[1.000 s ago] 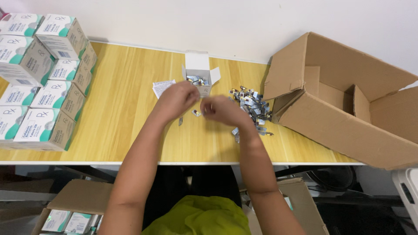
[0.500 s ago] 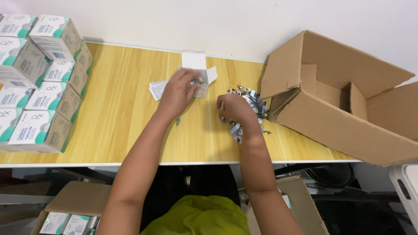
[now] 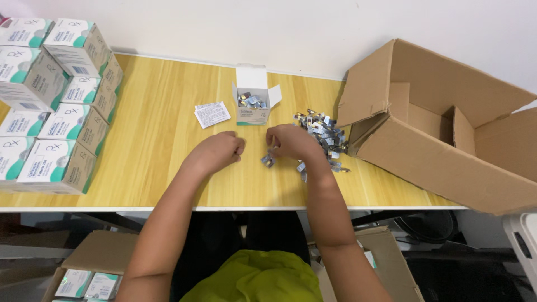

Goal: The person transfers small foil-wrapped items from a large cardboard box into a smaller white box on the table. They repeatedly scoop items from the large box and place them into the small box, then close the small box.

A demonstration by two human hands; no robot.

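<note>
Two bare hands low over a yellow wooden surface (image 3: 156, 145), both curled. Left hand (image 3: 219, 151) closed into a loose fist, fingers pressed together, knuckles up; whether anything sits inside cannot be told. Right hand (image 3: 291, 142) bent at the knuckles, fingertips drawn together just above a small foil packet (image 3: 268, 161) lying on the wood; contact with it unclear, so that grip cannot be told either. Just right of that hand, touching its outer edge, a loose heap of small silvery foil packets (image 3: 325, 137), a few strays spilling toward the near edge. Beyond the two hands, near the wall, a small white carton (image 3: 253, 109) standing open with flaps up, more foil packets visible inside. Beside it on the left, a folded printed leaflet (image 3: 212, 114) lying flat. Far left, a stack of white-and-teal cartons (image 3: 53, 112) in rows. Far right, a large brown cardboard box (image 3: 447, 128) tipped on its side, mouth toward the heap. Below the surface edge, another brown box (image 3: 84, 274) holding more teal cartons.
</note>
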